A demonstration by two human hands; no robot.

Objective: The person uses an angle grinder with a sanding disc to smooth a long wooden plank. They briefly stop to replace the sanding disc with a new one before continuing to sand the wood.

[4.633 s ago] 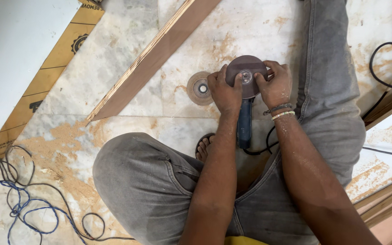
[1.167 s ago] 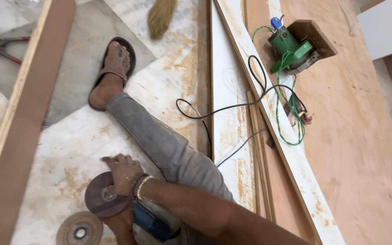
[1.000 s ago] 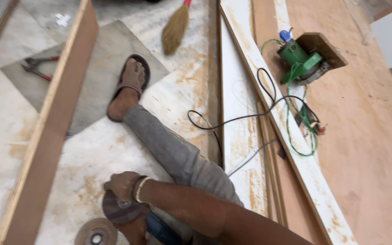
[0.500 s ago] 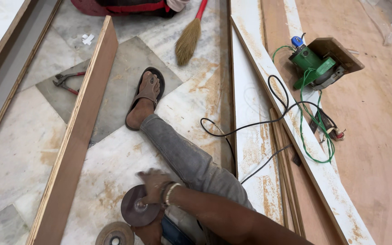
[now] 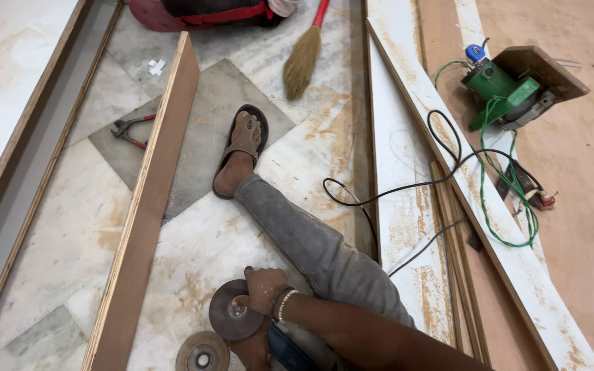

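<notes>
Head view: the person sits on a marble floor (image 5: pixel 63 247) with one leg stretched out ahead, and both hands work at an angle grinder (image 5: pixel 290 347) at the bottom edge of the frame. The right hand (image 5: pixel 264 291) lies closed over the far rim of the grinder's brown sanding disc (image 5: pixel 234 319), its fingers curled down onto the disc face beside the centre nut. The left hand (image 5: pixel 252 348) sits just below the disc, mostly hidden by it and by the frame edge; it presses against the tool's head, but how far its fingers are closed cannot be told. The grinder's blue-grey body runs back from the disc under the right forearm.

A loose second disc (image 5: pixel 203 352) lies flat on the floor just left of the left hand, near but apart from the mounted one. A long wooden board (image 5: pixel 149 199) stands on edge left of both hands and runs away from them. Beyond the hands, the outstretched leg ends in a sandalled foot (image 5: pixel 240 148). Farther off lie red-handled pliers (image 5: pixel 130 129) to the left of the board and a broom (image 5: pixel 304 55) past the foot. Well to the right of the hands, a green power tool (image 5: pixel 507 86) rests on plywood, with a black cable (image 5: pixel 407 185) trailing back toward the person.
</notes>
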